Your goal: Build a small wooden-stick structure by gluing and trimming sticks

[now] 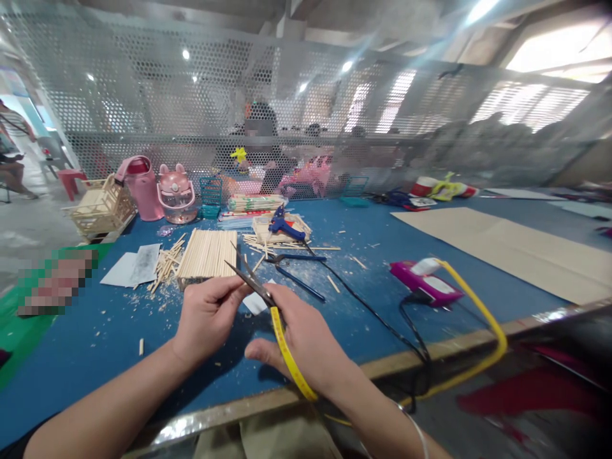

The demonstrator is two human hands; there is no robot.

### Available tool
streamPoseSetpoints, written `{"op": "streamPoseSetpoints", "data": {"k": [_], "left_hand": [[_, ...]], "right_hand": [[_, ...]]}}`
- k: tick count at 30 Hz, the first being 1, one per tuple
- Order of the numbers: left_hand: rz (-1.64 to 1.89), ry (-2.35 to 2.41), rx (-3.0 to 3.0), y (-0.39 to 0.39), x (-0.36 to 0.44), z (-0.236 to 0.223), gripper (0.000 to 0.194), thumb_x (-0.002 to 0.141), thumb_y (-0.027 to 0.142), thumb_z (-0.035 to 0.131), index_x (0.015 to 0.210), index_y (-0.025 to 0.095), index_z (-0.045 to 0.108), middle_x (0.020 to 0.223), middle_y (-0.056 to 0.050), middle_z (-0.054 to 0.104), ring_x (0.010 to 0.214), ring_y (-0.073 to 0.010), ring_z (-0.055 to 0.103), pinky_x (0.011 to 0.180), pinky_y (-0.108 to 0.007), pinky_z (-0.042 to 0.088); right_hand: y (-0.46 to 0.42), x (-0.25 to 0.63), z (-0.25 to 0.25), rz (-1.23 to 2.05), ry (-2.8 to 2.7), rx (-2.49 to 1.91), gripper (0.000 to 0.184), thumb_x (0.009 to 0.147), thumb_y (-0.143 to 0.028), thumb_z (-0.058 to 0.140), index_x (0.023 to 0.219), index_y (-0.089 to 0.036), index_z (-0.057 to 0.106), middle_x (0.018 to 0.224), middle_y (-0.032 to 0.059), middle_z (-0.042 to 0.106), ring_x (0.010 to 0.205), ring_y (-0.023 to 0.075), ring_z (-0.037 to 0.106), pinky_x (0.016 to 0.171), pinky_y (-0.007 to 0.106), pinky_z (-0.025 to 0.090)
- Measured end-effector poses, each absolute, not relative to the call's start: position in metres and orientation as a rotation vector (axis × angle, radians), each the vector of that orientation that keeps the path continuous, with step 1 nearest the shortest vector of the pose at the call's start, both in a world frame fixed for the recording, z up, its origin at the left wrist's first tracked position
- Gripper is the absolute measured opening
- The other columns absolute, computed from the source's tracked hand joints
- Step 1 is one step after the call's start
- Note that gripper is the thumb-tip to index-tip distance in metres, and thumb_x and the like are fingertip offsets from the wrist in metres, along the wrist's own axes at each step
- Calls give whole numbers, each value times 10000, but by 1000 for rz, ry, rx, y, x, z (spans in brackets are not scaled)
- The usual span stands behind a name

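My right hand (306,335) is closed on a pair of scissors (255,284), its blades parted and pointing away to the upper left. A yellow strip with markings, like a measuring tape (287,357), curves down along this hand. Close to the blades, my left hand (210,319) is pinched shut; whatever lies between its fingertips is too small or hidden to make out. Just beyond it sits a flat panel of wooden sticks (208,252) laid side by side. Blue-handled pliers (301,274) rest to the right of the scissors.
A blue glue gun (285,226) lies on a small stick tray, its black cord crossing the table. Loose sticks (167,264), a pink tumbler (143,188) and a bear-eared bottle (176,197) stand left. Right are a purple power strip (425,284) and cardboard (497,245). A person sits behind the mesh.
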State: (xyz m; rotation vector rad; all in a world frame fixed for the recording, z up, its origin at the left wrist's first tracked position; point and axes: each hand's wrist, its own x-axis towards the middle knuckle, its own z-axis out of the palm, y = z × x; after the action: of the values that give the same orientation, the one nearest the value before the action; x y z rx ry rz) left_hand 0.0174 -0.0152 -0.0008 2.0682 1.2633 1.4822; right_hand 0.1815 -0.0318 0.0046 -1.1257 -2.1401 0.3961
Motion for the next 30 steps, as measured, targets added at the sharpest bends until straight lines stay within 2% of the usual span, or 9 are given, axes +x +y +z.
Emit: {"op": "streamPoseSetpoints", "data": {"k": [4, 6, 10, 15, 19, 22, 24, 26, 30], "left_hand": [[1435, 1290, 2026, -13, 18, -3, 204, 811, 297, 545, 841, 181, 710, 779, -40, 730, 648, -146, 645, 589, -231, 493], [1378, 1316, 1987, -11, 19, -4, 209, 820, 289, 528, 873, 184, 701, 788, -43, 728, 686, -157, 652, 628, -247, 504], [1284, 1332, 2107, -8, 21, -4, 264, 845, 203, 447, 993, 185, 664, 822, -59, 681, 764, -158, 617, 707, -278, 494], [1137, 1320, 2265, -8, 23, -10, 369, 795, 90, 406, 1093, 154, 613, 788, -57, 608, 711, -144, 567, 683, -265, 478], [1066, 1357, 2217, -6, 22, -18, 397, 799, 134, 441, 1185, 156, 533, 874, -74, 651, 733, -160, 597, 692, -290, 481], [1041, 1429, 2055, -5, 24, -20, 391, 803, 169, 454, 1190, 160, 512, 897, -74, 644, 653, -144, 605, 653, -296, 482], [1053, 1365, 1839, -6, 27, -19, 424, 802, 190, 458, 1225, 157, 455, 866, -55, 621, 598, -128, 607, 584, -272, 481], [1053, 1234, 1568, -8, 32, -16, 507, 791, 220, 480, 1278, 153, 354, 795, -18, 587, 562, -124, 609, 501, -240, 466], [1058, 1108, 1292, -9, 36, -8, 675, 738, 236, 561, 1323, 148, 235, 653, 52, 535, 504, -108, 575, 455, -208, 435]], "right_hand": [[-29, 182, 7, 425, -2164, -1287, 425, 767, -539, 538, 979, -174, 590, 696, 33, 642, 585, 165, 576, 561, 256, 429], [-25, 190, 8, 425, -2143, -1340, 385, 781, -528, 520, 936, -184, 598, 627, 14, 628, 520, 150, 553, 512, 240, 405], [-12, 227, 12, 169, -1973, -1731, 388, 742, -497, 561, 991, -201, 541, 642, 21, 642, 544, 184, 585, 518, 256, 403], [12, 281, 14, 9, -2064, -2211, 291, 759, -392, 523, 981, -206, 542, 734, 60, 661, 654, 242, 618, 500, 266, 360], [27, 295, 18, 61, -2305, -2069, 287, 794, -270, 479, 1044, -175, 583, 868, 91, 662, 767, 224, 618, 612, 285, 419], [22, 276, 24, -256, -2269, -1997, 237, 805, -277, 500, 954, -178, 655, 902, 122, 637, 848, 258, 596, 681, 336, 436], [11, 251, 26, -330, -2268, -1698, 260, 843, -233, 456, 1033, -193, 630, 900, 97, 633, 830, 219, 591, 693, 320, 440], [-1, 222, 23, -221, -2469, -1259, 288, 860, -190, 438, 1108, -198, 586, 823, 59, 629, 748, 169, 584, 648, 270, 436], [-6, 186, 10, -196, -2617, -980, 159, 866, -201, 469, 882, -160, 622, 738, 44, 590, 648, 145, 549, 554, 243, 385]]}}
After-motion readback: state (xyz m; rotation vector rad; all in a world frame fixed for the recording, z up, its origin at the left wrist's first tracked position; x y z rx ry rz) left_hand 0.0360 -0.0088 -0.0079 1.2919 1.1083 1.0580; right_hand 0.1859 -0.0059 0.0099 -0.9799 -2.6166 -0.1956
